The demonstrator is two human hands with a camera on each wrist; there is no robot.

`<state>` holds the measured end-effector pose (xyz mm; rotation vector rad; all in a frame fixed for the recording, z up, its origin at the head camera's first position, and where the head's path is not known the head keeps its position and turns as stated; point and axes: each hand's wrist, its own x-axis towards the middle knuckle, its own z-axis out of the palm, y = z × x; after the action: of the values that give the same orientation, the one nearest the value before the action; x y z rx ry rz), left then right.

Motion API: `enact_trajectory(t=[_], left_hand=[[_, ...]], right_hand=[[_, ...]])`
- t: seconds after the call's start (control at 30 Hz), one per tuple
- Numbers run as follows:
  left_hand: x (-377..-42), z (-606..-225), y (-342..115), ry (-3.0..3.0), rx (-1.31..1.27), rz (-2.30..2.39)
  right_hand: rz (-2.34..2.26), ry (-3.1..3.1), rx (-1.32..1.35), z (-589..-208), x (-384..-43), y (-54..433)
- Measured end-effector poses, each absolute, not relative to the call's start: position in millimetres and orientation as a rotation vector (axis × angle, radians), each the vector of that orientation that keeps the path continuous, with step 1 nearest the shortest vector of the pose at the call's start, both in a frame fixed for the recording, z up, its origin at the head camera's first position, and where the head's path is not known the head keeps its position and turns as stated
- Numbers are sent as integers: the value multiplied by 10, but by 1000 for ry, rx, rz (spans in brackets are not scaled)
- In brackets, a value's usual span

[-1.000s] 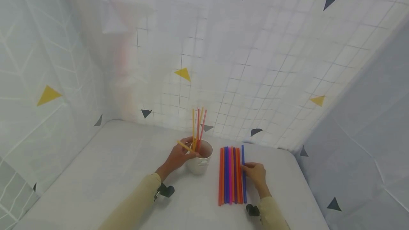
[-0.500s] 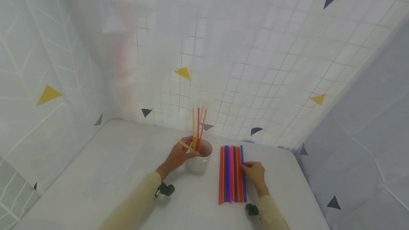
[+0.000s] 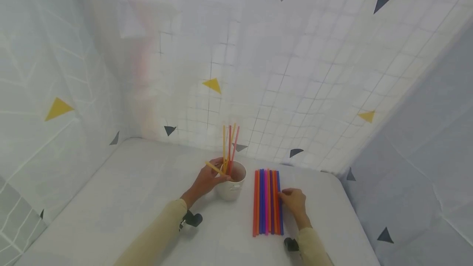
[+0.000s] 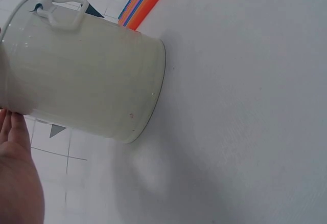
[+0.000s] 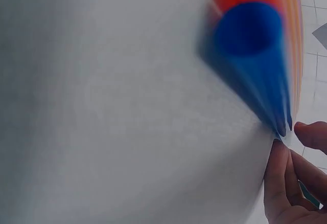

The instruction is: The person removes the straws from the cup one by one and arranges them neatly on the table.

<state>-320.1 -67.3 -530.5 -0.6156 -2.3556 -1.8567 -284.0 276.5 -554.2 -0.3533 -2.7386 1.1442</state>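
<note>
My left hand (image 3: 207, 179) grips a small white bucket (image 3: 230, 192) round its rim, thumb at the front and fingers behind. Several yellow and red drinking straws (image 3: 229, 143) stand in it, and a yellow straw (image 3: 214, 167) leans out across the hand. In the left wrist view the bucket's side (image 4: 87, 70) and small handle show. To the right, several coloured straws (image 3: 267, 200) lie side by side. My right hand (image 3: 294, 201) pinches a blue straw (image 3: 281, 216) at the row's right end. The right wrist view shows this blue straw (image 5: 250, 35) end-on against a red one.
A white cloth covers the table (image 3: 166, 229). White sheets with grid lines and triangles hang behind and at both sides, with the back sheet (image 3: 258, 73) close behind the bucket. Each wrist bears a dark camera mount.
The blue straw in my right hand has moved left and now lies against the row, its far end level with the others. My left hand and the bucket stay still.
</note>
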Motion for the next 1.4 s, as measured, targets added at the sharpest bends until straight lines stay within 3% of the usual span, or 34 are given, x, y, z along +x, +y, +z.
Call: enact_trajectory(t=[0.33,0.57,0.9,1.2,1.4], left_hand=[[-3181,-5333,-693,-2330,-628,-1881],[-3177,-5339,-705,-2356,-605,-1888],[-3194,-5343,-705,-2353,-612,-1878],[-3184,-5327,-688,-2315,-646,-1875],[-3157,-5276,-673,-2315,-669,-1918]], right_hand=[[1185,-2744,-417,-5628,-2843,2820],[1227,-2609,-315,-5605,-2851,2741],[1521,-2492,198,-5292,-2943,2337],[1724,-2384,735,-4503,-2832,1781],[1614,-2492,802,-4327,-2789,1551]])
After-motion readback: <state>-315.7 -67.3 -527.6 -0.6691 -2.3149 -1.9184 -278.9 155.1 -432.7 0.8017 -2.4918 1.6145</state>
